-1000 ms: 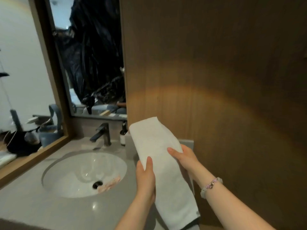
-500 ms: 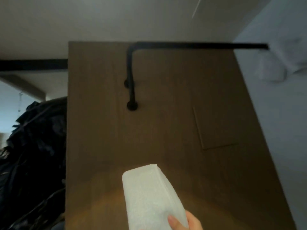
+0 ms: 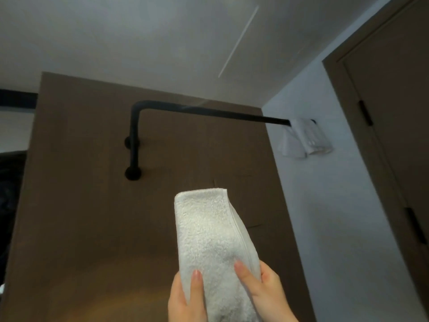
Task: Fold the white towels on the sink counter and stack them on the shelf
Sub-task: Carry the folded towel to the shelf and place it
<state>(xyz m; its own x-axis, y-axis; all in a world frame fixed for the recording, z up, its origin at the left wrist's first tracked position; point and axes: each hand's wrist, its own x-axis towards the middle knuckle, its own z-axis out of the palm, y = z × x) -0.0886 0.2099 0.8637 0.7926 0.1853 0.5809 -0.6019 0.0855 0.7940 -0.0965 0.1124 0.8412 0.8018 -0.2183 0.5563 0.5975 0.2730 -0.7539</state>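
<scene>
Both hands grip the folded white terry towel (image 3: pixel 210 240) upright: left hand (image 3: pixel 185 298) with thumb across its front, right hand (image 3: pixel 264 291) pinching its edge, below the black bent metal rail (image 3: pixel 209 111).

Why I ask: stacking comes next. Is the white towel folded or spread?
Folded: the white towel is a narrow, thick bundle, layered edges showing along its right side.

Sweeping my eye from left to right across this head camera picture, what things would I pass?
Upright post of the black rail → folded white towel held up in front → white cloths, probably towels, at the rail's far end → brown door. The hands overlap the towel, so they are left out.
</scene>
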